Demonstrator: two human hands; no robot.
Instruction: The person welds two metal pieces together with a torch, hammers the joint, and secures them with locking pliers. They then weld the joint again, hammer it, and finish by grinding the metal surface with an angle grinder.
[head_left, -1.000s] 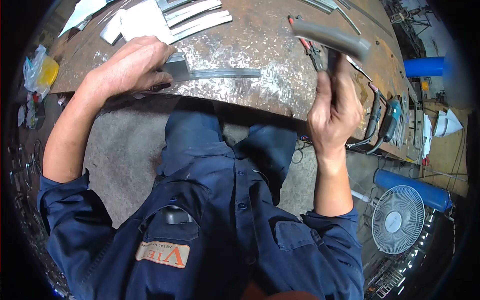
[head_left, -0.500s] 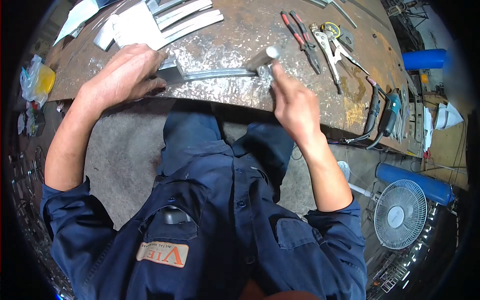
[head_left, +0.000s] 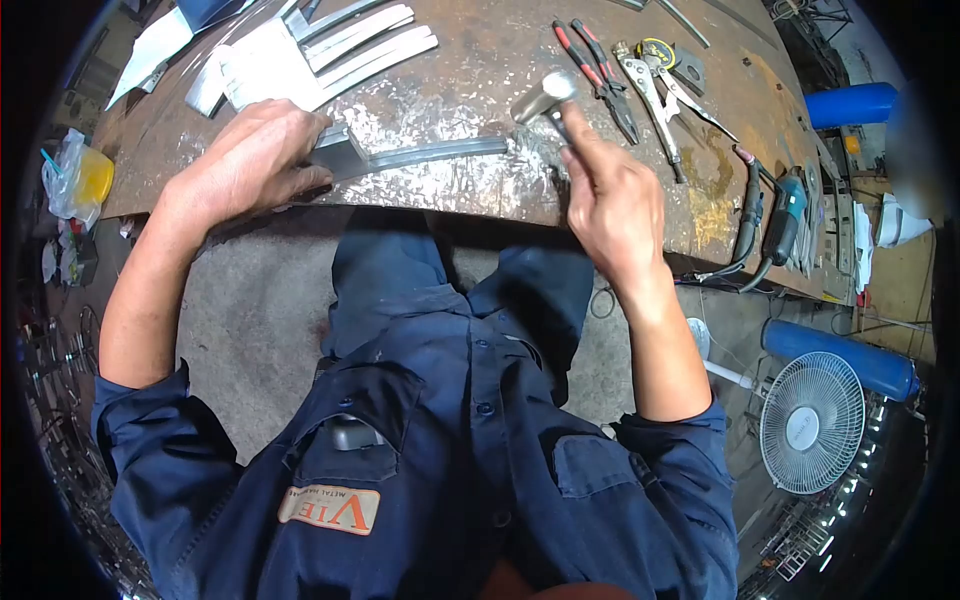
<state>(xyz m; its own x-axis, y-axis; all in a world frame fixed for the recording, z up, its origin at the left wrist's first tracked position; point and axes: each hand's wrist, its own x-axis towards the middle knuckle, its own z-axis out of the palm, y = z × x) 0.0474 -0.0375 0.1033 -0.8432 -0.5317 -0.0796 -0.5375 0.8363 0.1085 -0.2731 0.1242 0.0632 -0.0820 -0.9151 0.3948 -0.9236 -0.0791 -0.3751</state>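
1. My left hand (head_left: 262, 158) pinches the metal block (head_left: 343, 154); the thin strip (head_left: 440, 151) sticks out from it along the table (head_left: 480, 65).
2. My right hand (head_left: 618, 208) curls around the hammer (head_left: 545, 97), near the strip's end.
3. If the block slips or the hammer tips, the strip could get bent.

Bare hands (head_left: 250, 160) (head_left: 620, 215): 2. Silver-headed hammer (head_left: 545, 97): 1. Red-handled steel pliers (head_left: 609, 88): 1. Round yellow-black tape measure (head_left: 655, 52): 1. Teal-and-black grinder (head_left: 784, 220): 1. White wire-caged fan (head_left: 803, 428): 1.
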